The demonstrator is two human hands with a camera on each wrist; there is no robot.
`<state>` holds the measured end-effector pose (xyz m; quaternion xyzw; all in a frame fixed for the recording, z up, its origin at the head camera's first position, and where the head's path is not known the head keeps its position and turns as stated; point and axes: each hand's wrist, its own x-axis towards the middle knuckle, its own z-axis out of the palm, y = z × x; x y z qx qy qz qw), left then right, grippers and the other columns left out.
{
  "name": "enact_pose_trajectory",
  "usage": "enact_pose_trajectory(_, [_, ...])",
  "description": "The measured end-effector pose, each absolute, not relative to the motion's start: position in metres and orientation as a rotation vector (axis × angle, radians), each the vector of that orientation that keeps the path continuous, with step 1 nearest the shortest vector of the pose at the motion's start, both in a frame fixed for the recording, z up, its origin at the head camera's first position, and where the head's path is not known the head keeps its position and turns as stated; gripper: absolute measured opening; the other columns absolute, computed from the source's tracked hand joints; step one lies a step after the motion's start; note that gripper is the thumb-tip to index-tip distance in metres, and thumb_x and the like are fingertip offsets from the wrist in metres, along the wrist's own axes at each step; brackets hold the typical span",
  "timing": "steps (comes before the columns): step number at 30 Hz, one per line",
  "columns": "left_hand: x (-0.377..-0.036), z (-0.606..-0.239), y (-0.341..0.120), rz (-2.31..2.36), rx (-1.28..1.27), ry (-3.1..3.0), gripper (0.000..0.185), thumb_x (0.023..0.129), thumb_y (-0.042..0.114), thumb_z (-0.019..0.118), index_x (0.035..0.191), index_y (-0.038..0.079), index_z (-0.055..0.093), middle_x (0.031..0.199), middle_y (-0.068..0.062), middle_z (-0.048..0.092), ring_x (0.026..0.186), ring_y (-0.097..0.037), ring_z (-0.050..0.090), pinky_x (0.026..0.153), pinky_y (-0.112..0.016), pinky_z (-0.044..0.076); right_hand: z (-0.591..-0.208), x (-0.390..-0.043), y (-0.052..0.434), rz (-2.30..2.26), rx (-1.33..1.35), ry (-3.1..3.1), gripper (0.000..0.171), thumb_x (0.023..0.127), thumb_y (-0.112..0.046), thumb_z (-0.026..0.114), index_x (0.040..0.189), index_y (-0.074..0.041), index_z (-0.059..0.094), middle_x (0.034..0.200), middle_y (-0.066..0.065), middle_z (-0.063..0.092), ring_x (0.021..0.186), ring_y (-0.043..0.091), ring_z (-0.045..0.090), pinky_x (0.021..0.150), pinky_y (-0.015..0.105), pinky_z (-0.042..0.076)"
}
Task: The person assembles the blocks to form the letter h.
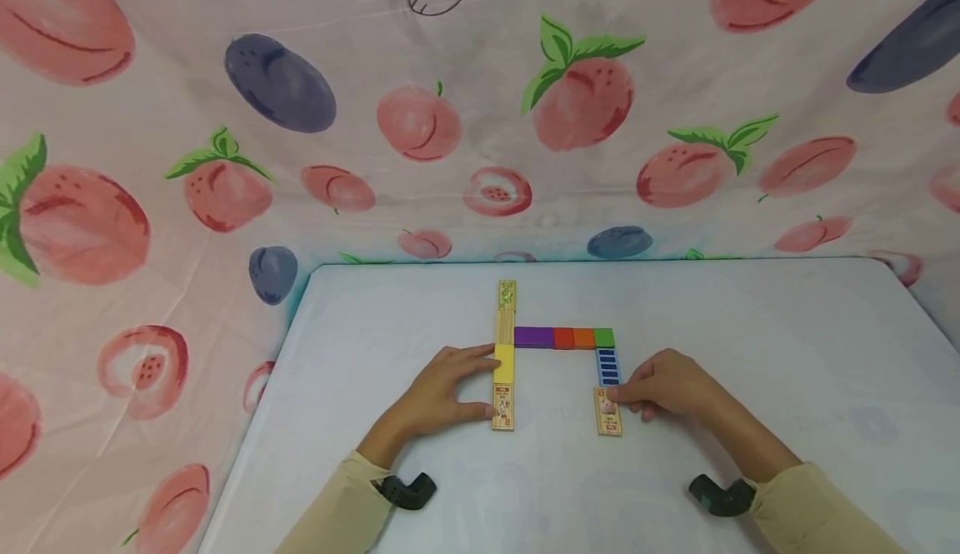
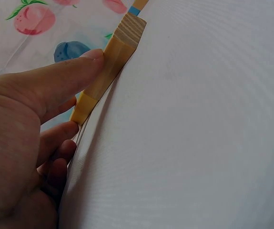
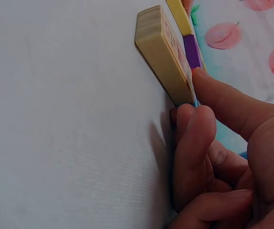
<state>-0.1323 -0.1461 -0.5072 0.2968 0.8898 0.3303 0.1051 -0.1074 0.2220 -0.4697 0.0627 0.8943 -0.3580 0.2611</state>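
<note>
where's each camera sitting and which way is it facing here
Head: above the table, facing forward and down at the block row; both hands, left and right, and their sleeves show.
Left wrist: low beside the left hand, facing along the tabletop; its thumb touches the left wooden block.
Right wrist: low beside the right hand, whose fingertips touch the right wooden block.
Shared: head and right wrist views both show the purple block.
</note>
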Motion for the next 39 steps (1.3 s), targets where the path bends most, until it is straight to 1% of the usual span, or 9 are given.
enact_pose_trajectory(6, [-0.1325,-0.508,-0.146,0.969,0.872,2.625,0.065,0.084,0.047,0.081,0.142,0.027,0.061,0.159,0.013,0.044,0.138,-0.016,0.045,0.113,-0.048,0.041,-0.4713,-0.1055,0.2222,-0.971,0.13,2.44,0.034,0.08,-0.043,0.085,0.077,-0.01,0.077,0.062,0.001,0.064,0.061,0.017,0.061,0.061,0.031,0.041])
enact_pose_trajectory(16, [-0.1317,-0.5076,-0.1453,0.979,0.845,2.614,0.065,0.084,0.046,0.081,0.142,0.028,0.061,0.16,0.013,0.044,0.14,-0.017,0.044,0.114,-0.049,0.041,-0.4704,-0.1054,0.2252,-0.986,0.113,2.436,0.029,0.081,-0.039,0.086,0.086,-0.011,0.079,0.066,0.001,0.065,0.064,0.018,0.061,0.063,0.032,0.041])
enact_pose_trajectory(26, [-0.1321,-0.5079,-0.1453,0.986,0.839,2.607,0.065,0.083,0.047,0.082,0.142,0.029,0.061,0.159,0.015,0.043,0.139,-0.016,0.044,0.113,-0.049,0.041,-0.4678,-0.1072,0.2269,-0.992,0.083,2.443,0.027,0.082,-0.034,0.085,0.087,-0.009,0.078,0.07,0.001,0.069,0.065,0.017,0.062,0.065,0.032,0.043])
enact_pose_trajectory(34, [-0.1321,-0.5071,-0.1454,0.985,0.841,2.605,0.065,0.083,0.047,0.082,0.142,0.029,0.061,0.16,0.014,0.043,0.139,-0.016,0.044,0.114,-0.048,0.04,-0.4676,-0.1089,0.2271,-0.985,0.097,2.442,0.027,0.084,-0.036,0.083,0.089,-0.01,0.079,0.07,0.002,0.068,0.067,0.018,0.061,0.066,0.032,0.043])
enact_pose_trajectory(39, [-0.1319,-0.5073,-0.1457,0.988,0.842,2.603,0.065,0.083,0.048,0.081,0.142,0.029,0.06,0.159,0.015,0.043,0.139,-0.016,0.044,0.114,-0.049,0.041,-0.4688,-0.1096,0.228,-0.997,0.089,2.447,0.027,0.085,-0.035,0.082,0.09,-0.008,0.079,0.074,0.002,0.069,0.067,0.018,0.06,0.065,0.032,0.043])
